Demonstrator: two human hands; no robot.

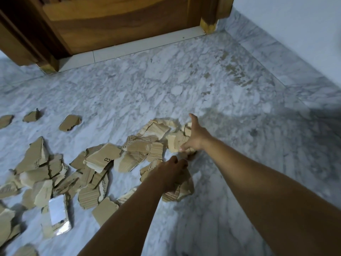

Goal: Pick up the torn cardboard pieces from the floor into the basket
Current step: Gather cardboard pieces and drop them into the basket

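Observation:
Several torn brown cardboard pieces (pixel 103 159) lie scattered over the marble floor (pixel 184 85), mostly at left and centre. My left hand (pixel 170 172) reaches down at centre with curled fingers and grips a bunch of cardboard pieces (pixel 181 191) under it. Just beyond, my right hand (pixel 196 136) is spread wide with the thumb stretched away. Its fingers rest on a small stack of cardboard pieces (pixel 175 141). No basket is in view.
A wooden door (pixel 120 21) with its frame and a pale threshold (pixel 129 47) stands at the far side. A white wall (pixel 295 30) with a marble skirting runs along the right. A shiny plastic-wrapped piece (pixel 57 212) lies among the scraps at lower left.

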